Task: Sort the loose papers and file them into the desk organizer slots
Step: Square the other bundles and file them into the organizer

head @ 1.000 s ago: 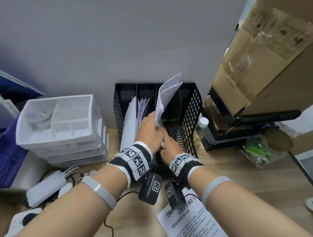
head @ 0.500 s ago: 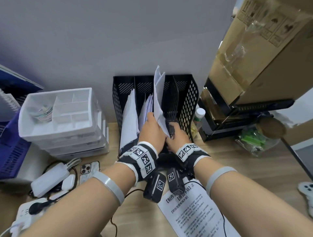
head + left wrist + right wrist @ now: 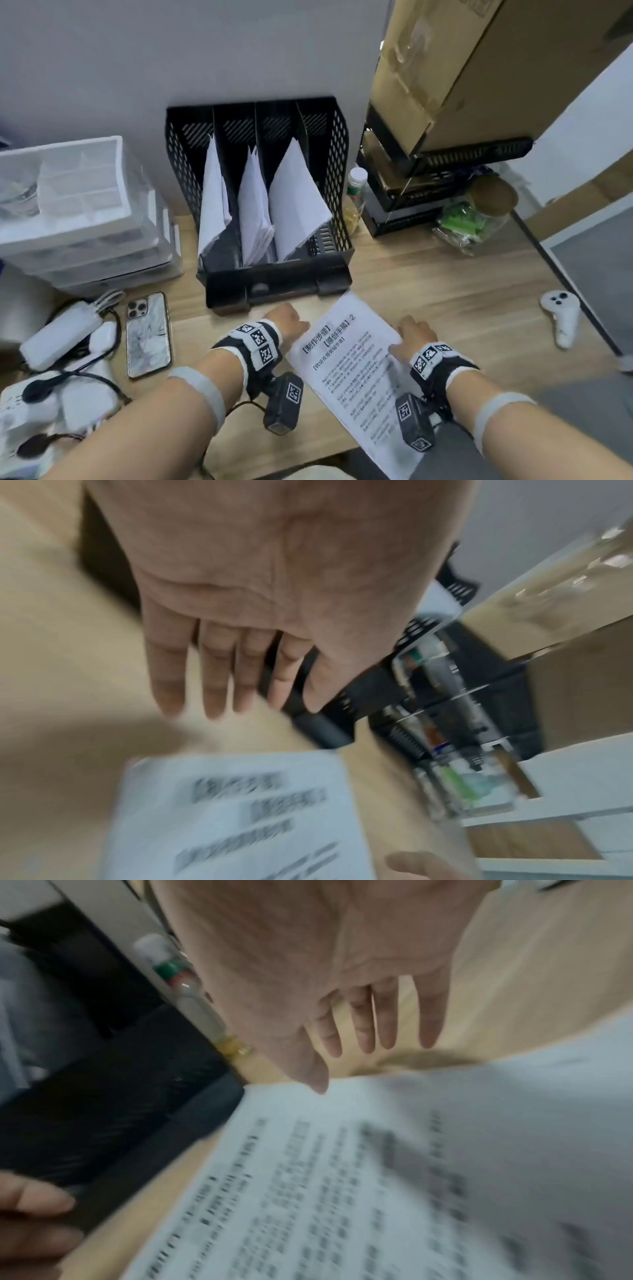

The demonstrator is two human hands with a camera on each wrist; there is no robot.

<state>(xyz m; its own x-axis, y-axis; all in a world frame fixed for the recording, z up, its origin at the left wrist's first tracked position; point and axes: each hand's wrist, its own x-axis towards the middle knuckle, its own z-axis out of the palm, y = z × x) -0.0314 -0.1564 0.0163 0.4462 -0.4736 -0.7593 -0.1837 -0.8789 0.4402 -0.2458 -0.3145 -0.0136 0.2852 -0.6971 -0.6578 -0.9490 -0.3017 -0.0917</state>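
A black mesh desk organizer (image 3: 274,291) stands against the wall. Three of its slots hold white papers: a left sheaf (image 3: 212,198), a middle one (image 3: 253,212) and a right one (image 3: 298,202) that leans rightward. One printed sheet (image 3: 349,373) lies flat on the wooden desk in front of it, blurred in both wrist views (image 3: 232,818) (image 3: 377,1177). My left hand (image 3: 286,322) (image 3: 219,674) hovers at the sheet's upper left edge, fingers straight, holding nothing. My right hand (image 3: 412,334) (image 3: 369,1023) is at its right edge, fingers straight, thumb near the paper.
White stacked drawers (image 3: 78,212) stand at left, with a phone (image 3: 148,335) and a white charger (image 3: 61,335) in front. A small bottle (image 3: 356,192), black trays under a cardboard box (image 3: 445,68) and a jar (image 3: 479,212) crowd the right. A white controller (image 3: 561,318) lies far right.
Both hands let go of the papers in the organizer and drew back to the printed sheet on the desk. The filed papers now lean in their slot.
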